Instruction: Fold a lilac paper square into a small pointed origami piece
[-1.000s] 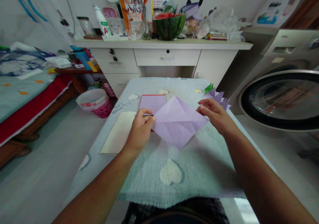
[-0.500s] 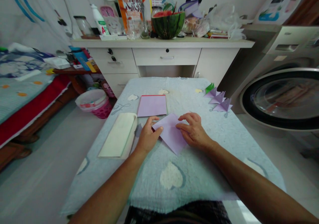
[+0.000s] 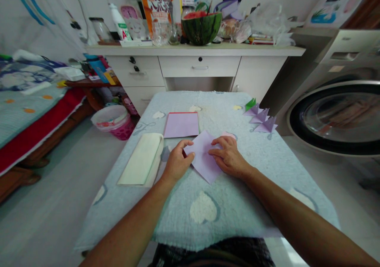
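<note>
A square sheet of light purple origami paper (image 3: 204, 162) lies turned like a diamond on the cloth-covered table. My left hand (image 3: 179, 160) pinches its left corner between thumb and fingers. On the sheet's right part rests my right hand (image 3: 227, 156), fingers bent and fingertips close together against the paper; its right corner is hidden under that hand. Just beyond my left hand sits a stack of purple paper (image 3: 181, 125) with a red edge at the back. To the left is a folded pale-yellow cloth or paper packet (image 3: 142, 160).
Folded purple paper pieces (image 3: 261, 118) and a green one (image 3: 250, 104) stand in a row at the table's far right. Behind is a white cabinet (image 3: 198, 67) bearing a cut watermelon (image 3: 202, 29). A washing machine (image 3: 335, 84) stands right, a pink bin (image 3: 115, 122) left.
My left hand and the paper's left corner have shifted slightly to the right and away from me. My right hand has barely moved, still on the sheet.
</note>
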### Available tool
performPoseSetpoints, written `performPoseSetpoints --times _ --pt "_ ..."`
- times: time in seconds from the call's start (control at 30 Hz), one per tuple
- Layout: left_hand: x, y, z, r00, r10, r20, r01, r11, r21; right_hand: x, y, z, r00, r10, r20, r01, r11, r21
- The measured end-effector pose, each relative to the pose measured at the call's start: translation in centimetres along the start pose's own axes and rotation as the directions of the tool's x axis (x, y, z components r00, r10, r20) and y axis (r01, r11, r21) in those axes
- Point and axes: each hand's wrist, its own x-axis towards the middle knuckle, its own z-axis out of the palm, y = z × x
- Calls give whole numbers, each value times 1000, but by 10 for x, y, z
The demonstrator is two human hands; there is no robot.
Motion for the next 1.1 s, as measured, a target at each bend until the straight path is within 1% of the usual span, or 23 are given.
performPoseSetpoints --times 0.17,0.27,0.33,0.4,0.5,0.57,0.63,0.7,0.77,0.87,1.0,1.1 --pt "1 2 1 999 34 10 -34 999 5 1 -1 2 999 -16 37 16 1000 -4" --pt "1 1 1 999 50 15 -50 999 -15 1 2 -1 1000 10 0 -10 1000 -30" --pt "0 1 1 998 60 12 -59 998 -29 0 7 -6 996 86 -37 -88 994 -70" --pt "0 0 1 998 68 14 -67 997 -42 -1 15 -13 979 203 -36 -206 973 -108" --pt "0 -3 0 996 85 30 -83 993 -80 -5 27 -23 936 346 58 -341 937 -80" --pt "0 -6 0 994 97 48 -90 989 -116 -8 33 -28 907 402 127 -401 915 -37" --pt "1 -8 0 993 100 63 -90 985 -149 -10 36 -30 893 410 189 -422 906 29" --pt "1 -9 0 992 101 70 -87 979 -182 -10 37 -31 893 382 237 -415 904 105" --pt "1 -10 0 992 105 68 -89 975 -204 -11 37 -33 900 349 262 -398 902 168" --pt "1 -10 -1 992 113 61 -101 979 -178 -11 36 -35 909 326 259 -387 891 237" --pt "0 -8 -3 991 125 40 -123 991 -57 -9 36 -33 912 329 247 -400 849 345" --pt "-1 -6 -3 991 132 22 -132 991 -23 -6 33 -30 924 344 165 -382 824 419"
